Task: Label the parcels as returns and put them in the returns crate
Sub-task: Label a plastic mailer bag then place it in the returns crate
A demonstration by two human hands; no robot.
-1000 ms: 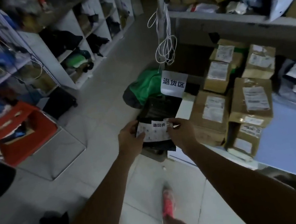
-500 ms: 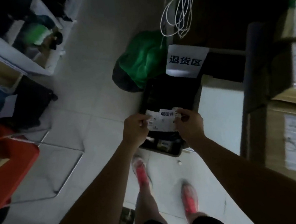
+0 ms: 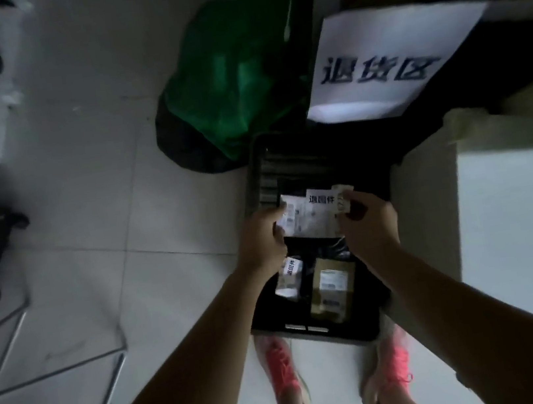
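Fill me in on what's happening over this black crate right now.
A person stands over the black crate on the floor. The left hand and right hand each pinch an end of a labelled parcel held above it. Inside already lie a small stickered parcel and a brown parcel. A printed sign hangs just beyond.

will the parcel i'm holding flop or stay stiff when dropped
Probably floppy: the parcel looks like a dark soft bag, held at both ends by the left hand and right hand. Likely light, since a pinch carries it.
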